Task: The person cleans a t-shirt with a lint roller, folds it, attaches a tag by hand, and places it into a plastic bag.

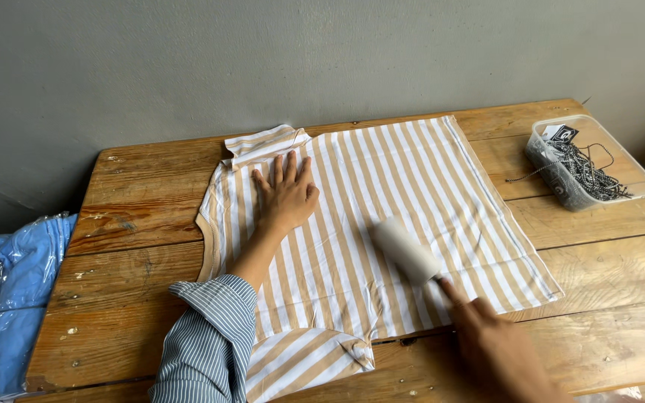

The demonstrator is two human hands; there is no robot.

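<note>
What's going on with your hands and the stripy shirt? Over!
Left hand flat on striped shirt, pinning it. Right hand holding lint roller on the fabric. Nothing in the way; clear tub off right.

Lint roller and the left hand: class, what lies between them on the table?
In the head view, only the striped shirt spreads between the left hand, flat on it, and the lint roller held by the right hand.

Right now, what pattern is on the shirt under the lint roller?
Tan and white stripes on the shirt, clearest in the head view, beneath the lint roller.
</note>
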